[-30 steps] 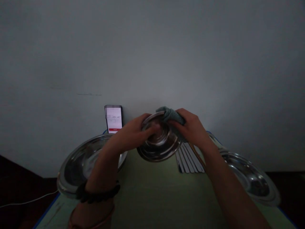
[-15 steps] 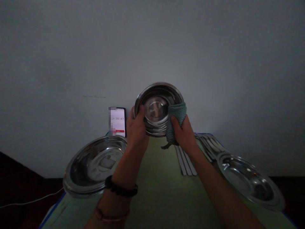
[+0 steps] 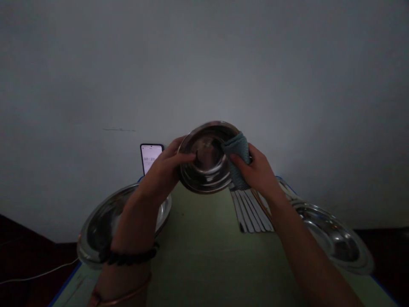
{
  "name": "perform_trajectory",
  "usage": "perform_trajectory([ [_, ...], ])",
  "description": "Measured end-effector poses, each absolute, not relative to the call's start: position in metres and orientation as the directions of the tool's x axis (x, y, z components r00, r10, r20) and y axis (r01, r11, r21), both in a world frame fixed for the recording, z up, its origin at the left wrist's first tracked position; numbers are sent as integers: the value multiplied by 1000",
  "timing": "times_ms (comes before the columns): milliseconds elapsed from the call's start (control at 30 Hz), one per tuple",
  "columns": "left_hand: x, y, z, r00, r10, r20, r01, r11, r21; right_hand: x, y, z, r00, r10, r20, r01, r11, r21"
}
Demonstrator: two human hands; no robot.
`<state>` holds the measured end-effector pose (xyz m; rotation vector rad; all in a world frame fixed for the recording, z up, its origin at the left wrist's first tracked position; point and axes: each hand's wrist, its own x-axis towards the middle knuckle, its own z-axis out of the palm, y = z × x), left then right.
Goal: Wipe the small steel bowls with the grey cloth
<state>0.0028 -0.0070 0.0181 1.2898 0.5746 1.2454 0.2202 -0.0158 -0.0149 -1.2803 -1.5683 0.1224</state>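
Pale grey wall (image 3: 204, 64) fills most of our view, and below it stretches our green worktop (image 3: 204, 243). Taking the held bowl as the clock's centre, we see a large steel basin (image 3: 94, 226) at eight o'clock, partly behind our left forearm, and a smaller shallow basin (image 3: 348, 251) at four. We hold the steel bowl (image 3: 209, 153) above the worktop, tilted so its inside faces us. Our left hand (image 3: 162, 170) grips its rim at nine o'clock, thumb inside; our right hand (image 3: 260, 170), at three, has its fingers closed on a blue-green cloth (image 3: 239, 164) against the rim. Flat metal handles (image 3: 252, 211) lie side by side toward half past four. Smallest, a lit phone (image 3: 151, 155) leans on the wall at nine.
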Motion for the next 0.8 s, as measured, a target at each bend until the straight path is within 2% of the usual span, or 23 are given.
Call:
perform_trajectory([
  [133, -3, -12, 19, 428, 854, 296, -196, -232, 953, 220, -26, -3, 91, 736, 671, 690, 439, -576],
  [200, 2, -14, 17, 435, 852, 292, -145, -254, 956, 216, -27, -2, 86, 719, 690, 691, 456, -561],
  [267, 10, -13, 14, 364, 876, 316, -160, -275, 948, 210, -26, -5, 155, 693, 704, 673, 448, -589],
  [400, 29, -9, 9, 159, 898, 410, -296, -353, 887, 195, -15, -22, 369, 653, 661, 550, 420, -722],
  [500, 38, -5, 7, -54, 893, 447, -402, -429, 809, 183, -9, -35, 408, 707, 578, 431, 409, -804],
  [567, 38, -2, 7, -211, 870, 445, -418, -492, 763, 175, -8, -41, 332, 792, 512, 394, 377, -838],
  [633, 36, 2, 6, -335, 830, 446, -378, -552, 744, 170, -9, -43, 147, 887, 437, 413, 347, -842],
  [733, 27, 5, 5, -439, 763, 475, -292, -621, 727, 170, -12, -44, -75, 945, 319, 556, 305, -774],
  [800, 23, 4, 5, -458, 721, 520, -216, -658, 721, 172, -14, -45, -107, 964, 245, 676, 251, -693],
])
